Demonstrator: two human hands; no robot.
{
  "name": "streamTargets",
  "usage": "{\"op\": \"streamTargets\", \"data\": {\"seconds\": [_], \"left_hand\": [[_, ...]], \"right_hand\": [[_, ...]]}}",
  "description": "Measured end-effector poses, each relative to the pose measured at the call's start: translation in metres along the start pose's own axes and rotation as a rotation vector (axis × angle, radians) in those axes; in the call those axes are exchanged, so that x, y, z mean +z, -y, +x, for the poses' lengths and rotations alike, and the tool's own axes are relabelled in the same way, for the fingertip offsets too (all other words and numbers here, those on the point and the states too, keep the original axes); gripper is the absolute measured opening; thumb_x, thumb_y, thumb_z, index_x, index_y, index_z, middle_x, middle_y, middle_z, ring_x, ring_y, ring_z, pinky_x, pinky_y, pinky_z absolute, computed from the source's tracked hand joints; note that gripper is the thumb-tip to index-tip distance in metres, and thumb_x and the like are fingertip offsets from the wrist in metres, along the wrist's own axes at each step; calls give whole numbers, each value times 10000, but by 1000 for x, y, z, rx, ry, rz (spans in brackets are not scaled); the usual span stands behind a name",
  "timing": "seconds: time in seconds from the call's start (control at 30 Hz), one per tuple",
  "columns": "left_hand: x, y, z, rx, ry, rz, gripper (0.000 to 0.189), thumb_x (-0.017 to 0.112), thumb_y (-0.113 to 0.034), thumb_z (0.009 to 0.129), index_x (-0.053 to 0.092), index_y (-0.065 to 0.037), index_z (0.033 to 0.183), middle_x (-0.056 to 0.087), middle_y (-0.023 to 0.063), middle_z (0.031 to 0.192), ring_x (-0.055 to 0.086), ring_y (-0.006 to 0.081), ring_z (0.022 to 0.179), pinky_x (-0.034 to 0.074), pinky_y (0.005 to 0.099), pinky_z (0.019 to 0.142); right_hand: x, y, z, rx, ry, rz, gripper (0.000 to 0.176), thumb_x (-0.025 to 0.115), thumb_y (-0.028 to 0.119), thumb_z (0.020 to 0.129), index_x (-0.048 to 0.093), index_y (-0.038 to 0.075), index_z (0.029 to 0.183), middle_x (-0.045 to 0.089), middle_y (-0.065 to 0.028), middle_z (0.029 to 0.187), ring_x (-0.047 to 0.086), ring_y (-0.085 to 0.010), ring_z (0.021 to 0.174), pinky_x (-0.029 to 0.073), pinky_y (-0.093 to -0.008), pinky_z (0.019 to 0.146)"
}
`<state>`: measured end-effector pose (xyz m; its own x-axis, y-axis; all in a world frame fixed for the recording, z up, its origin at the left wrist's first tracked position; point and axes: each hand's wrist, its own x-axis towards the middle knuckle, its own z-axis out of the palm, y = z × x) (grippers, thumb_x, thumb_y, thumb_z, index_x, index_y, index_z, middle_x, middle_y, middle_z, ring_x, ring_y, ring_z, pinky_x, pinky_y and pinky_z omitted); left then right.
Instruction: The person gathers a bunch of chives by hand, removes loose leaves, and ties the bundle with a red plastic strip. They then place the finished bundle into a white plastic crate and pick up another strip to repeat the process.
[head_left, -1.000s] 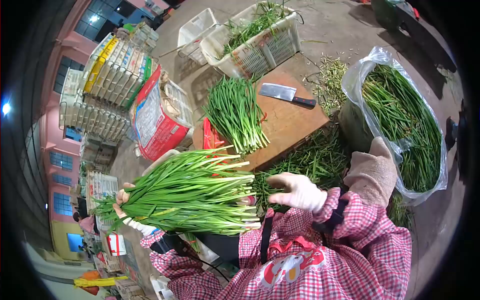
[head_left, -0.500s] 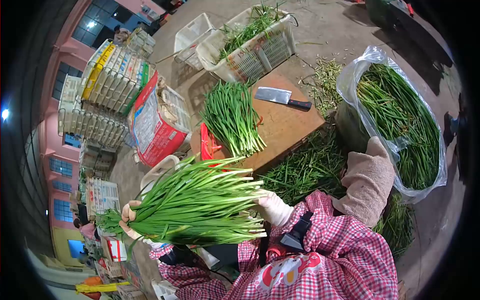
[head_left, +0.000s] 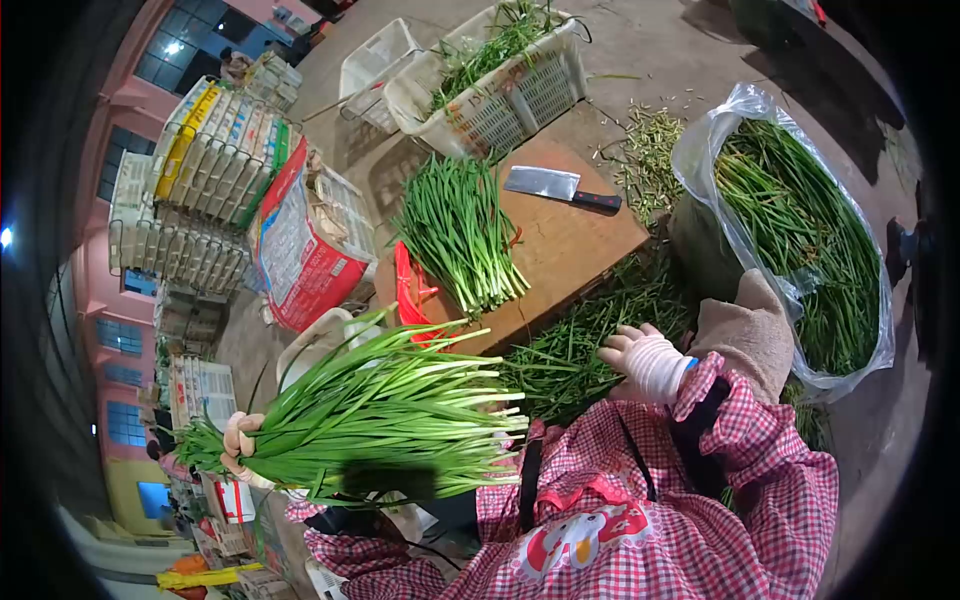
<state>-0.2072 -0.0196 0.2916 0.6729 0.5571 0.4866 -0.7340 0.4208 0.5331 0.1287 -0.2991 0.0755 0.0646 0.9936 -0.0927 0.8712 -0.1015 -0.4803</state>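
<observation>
My left hand (head_left: 241, 446) is closed around the leafy end of a big bunch of garlic chives (head_left: 400, 415). The pale stem ends of the bunch point right, across the front of my checked smock. My right hand (head_left: 640, 358), with white wrapping at the palm and wrist, holds nothing; its fingers are apart above loose greens (head_left: 560, 365). Another bunch of chives (head_left: 462, 235) lies on a brown board (head_left: 570, 240), beside a cleaver (head_left: 560, 187) with a dark handle. Red plastic strips (head_left: 412, 290) hang at the board's left edge.
A clear plastic bag (head_left: 690, 160) full of chives stands on the right, next to a brown cloth (head_left: 745, 330). Behind the board is a white crate (head_left: 520, 95) with greens. A red-and-white sack (head_left: 305, 255) and stacked crates (head_left: 215, 160) are at the left. Cut stem bits (head_left: 650, 150) litter the floor.
My right hand has left the stem ends of the held bunch and moved right, its fingers now spread. My left hand and the bunch have shifted slightly left.
</observation>
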Motion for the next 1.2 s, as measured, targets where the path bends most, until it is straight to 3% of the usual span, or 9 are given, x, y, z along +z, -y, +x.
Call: {"op": "streamTargets", "data": {"seconds": [0.1,0.27,0.4,0.47,0.57,0.63,0.77,0.93,1.2], "left_hand": [[-11,-3,-2,17,82,-60,179,585,-195,897,424,-175,822,391,-69,723,451,104,924,326,306,1058],[6,20,-2,-41,99,-119,167,570,-223,908,428,-158,849,397,-63,747,440,104,918,342,288,1008],[-6,17,-13,1,127,-125,166,561,-221,912,424,-162,840,398,-60,747,436,103,918,359,275,962],[-13,13,-27,126,-2,-409,160,551,-212,919,426,-146,843,398,-54,744,440,80,857,380,259,897],[-45,-7,-42,-24,229,-1791,157,541,-197,926,422,-134,845,398,-52,737,439,64,788,410,260,840],[-31,5,-44,75,62,-863,163,558,-194,920,422,-139,848,404,-57,735,452,65,810,408,264,861],[2,21,-29,10,61,-75,177,580,-204,910,422,-149,853,412,-53,747,461,69,835,379,263,925],[-6,21,-43,152,-3,-373,180,575,-232,913,418,-154,877,434,-28,808,448,118,956,356,296,966],[15,28,-25,-87,85,-24,172,541,-228,930,397,-146,885,442,-6,840,447,116,967,379,296,919]], "right_hand": [[-11,21,24,-55,-169,558,701,704,407,759,467,24,1296,537,-197,1252,512,-353,1161,420,-406,976],[13,66,82,-211,51,1335,645,715,309,813,445,20,1323,560,-140,1256,519,-217,1159,391,-340,1009],[22,96,97,-94,44,1786,470,714,188,827,541,19,1230,648,-48,1050,593,-89,918,508,-283,797],[19,105,88,8,31,1939,376,678,239,855,593,23,1150,638,-19,998,567,-90,874,484,-284,771],[26,110,82,-57,-7,1982,317,620,278,893,612,30,1091,601,10,906,512,-76,818,440,-264,744],[33,114,81,57,-4,2162,323,631,270,887,608,26,1098,613,-2,920,529,-85,830,447,-267,763],[31,122,79,110,-88,2215,394,669,229,860,565,-5,1160,630,-39,1019,569,-110,894,466,-277,815],[58,120,78,121,-127,2228,512,697,170,828,486,15,1268,623,-80,1091,610,-185,957,505,-349,850],[53,124,67,130,-141,2586,457,653,253,860,480,22,1214,606,-144,1087,602,-282,994,512,-428,839]]}}
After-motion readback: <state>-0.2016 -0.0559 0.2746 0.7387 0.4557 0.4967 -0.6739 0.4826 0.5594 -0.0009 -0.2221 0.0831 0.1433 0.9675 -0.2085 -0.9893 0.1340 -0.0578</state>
